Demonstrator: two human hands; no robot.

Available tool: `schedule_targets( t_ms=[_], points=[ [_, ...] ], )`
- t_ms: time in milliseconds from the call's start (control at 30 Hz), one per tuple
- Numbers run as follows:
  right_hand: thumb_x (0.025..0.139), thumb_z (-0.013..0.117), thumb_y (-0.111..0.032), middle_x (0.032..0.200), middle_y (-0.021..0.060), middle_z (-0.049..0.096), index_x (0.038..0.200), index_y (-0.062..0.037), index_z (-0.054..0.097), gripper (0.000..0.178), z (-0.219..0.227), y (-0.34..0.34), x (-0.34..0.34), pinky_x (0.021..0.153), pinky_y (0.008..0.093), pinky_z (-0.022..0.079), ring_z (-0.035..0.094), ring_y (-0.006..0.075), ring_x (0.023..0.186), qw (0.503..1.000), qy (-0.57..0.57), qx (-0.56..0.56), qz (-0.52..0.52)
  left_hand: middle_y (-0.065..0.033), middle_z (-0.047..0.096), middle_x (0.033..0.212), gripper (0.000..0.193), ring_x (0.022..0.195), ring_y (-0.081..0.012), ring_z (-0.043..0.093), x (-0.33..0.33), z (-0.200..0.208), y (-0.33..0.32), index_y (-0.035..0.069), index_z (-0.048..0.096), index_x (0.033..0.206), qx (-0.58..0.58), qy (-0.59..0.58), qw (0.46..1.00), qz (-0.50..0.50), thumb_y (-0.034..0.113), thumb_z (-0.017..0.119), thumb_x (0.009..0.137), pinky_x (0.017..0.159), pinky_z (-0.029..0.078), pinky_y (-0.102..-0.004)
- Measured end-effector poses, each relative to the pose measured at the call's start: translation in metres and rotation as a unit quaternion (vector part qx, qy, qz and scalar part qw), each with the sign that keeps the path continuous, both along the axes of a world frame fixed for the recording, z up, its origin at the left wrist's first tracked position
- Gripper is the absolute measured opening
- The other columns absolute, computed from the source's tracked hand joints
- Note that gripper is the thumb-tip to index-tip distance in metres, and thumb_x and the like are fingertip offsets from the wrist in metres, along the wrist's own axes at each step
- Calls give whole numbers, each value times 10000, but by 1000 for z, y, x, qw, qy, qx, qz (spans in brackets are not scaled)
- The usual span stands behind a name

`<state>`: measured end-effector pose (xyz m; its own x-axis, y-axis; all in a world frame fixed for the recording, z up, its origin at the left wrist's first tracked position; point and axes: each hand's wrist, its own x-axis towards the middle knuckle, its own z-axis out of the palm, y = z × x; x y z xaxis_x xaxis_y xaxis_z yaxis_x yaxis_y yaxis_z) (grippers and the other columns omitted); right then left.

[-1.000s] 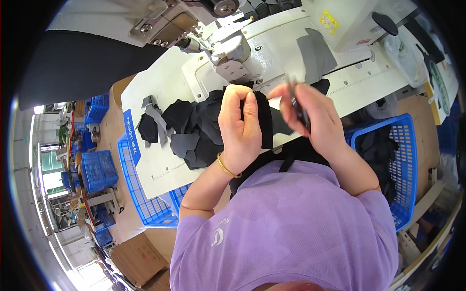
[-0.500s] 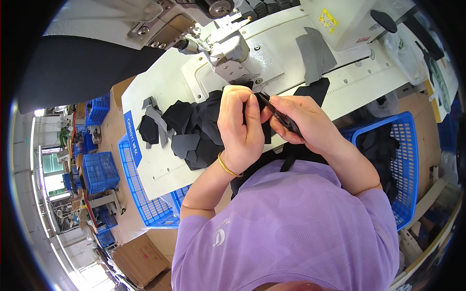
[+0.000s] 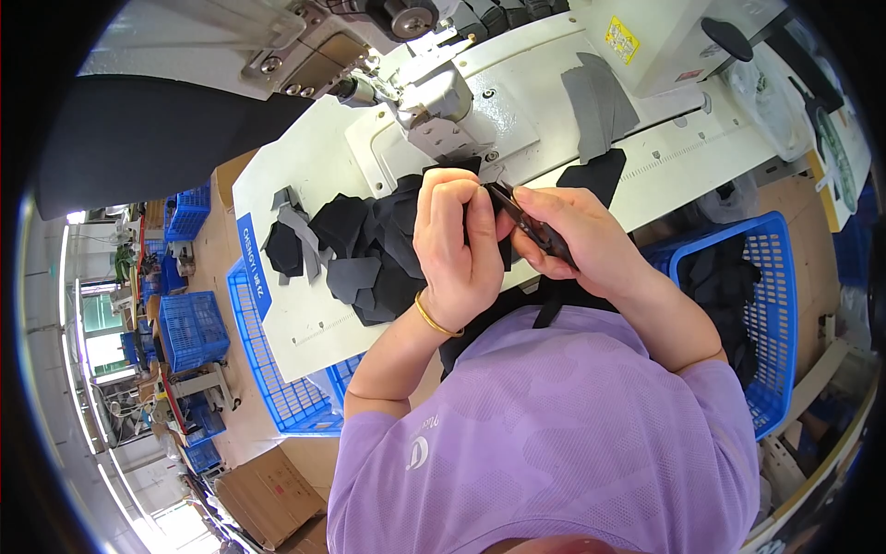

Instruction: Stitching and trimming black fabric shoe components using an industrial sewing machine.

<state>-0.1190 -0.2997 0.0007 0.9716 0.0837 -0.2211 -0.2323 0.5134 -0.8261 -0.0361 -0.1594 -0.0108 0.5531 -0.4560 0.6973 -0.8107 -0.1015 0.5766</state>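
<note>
My left hand [image 3: 454,245] is closed, thumb pressed against the curled fingers, pinching a piece of black fabric [image 3: 459,167] that shows above the knuckles. Beside it, my right hand [image 3: 591,235] is wrapped round small black thread snips [image 3: 552,242]. Their tips point up and left, close to the left thumb and the fabric; whether they touch it I cannot tell. Both hands are over the near edge of the white sewing table [image 3: 305,314], just in front of the sewing machine's arm [image 3: 443,111]. A pile of black and grey fabric pieces [image 3: 355,272] lies left of my left hand.
Grey fabric pieces [image 3: 598,102] and a black piece [image 3: 600,174] lie at the right of the machine bed. A blue basket [image 3: 780,305] with dark cloth stands at my right; another blue basket [image 3: 277,369] is under the table's left end. The machine head [image 3: 305,55] overhangs the upper left.
Both hands keep nearly the same place and grip. The snips have shifted slightly downward, and a little more black fabric shows above my left hand.
</note>
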Motion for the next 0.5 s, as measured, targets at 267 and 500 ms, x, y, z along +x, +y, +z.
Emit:
schedule_targets(
  t_ms=[267,500],
  points=[
    [1017,425,-332,591,-5,494,898,23,613,419,4,-1,0,386,200,251,344,33,431,1000,-11,-13,0,-153,513,863,42,691,-255,487,0,0,1,-22,490,885,-5,7,1000,-3,-52,509,906,613,421,-323],
    [1025,393,-290,581,7,492,900,40,624,422,6,-1,1,381,203,239,318,38,418,1000,-9,-27,-6,-154,521,871,46,695,-264,489,0,-1,1,-22,493,885,1,-11,1000,1,-58,520,894,614,423,-329]
  ],
)
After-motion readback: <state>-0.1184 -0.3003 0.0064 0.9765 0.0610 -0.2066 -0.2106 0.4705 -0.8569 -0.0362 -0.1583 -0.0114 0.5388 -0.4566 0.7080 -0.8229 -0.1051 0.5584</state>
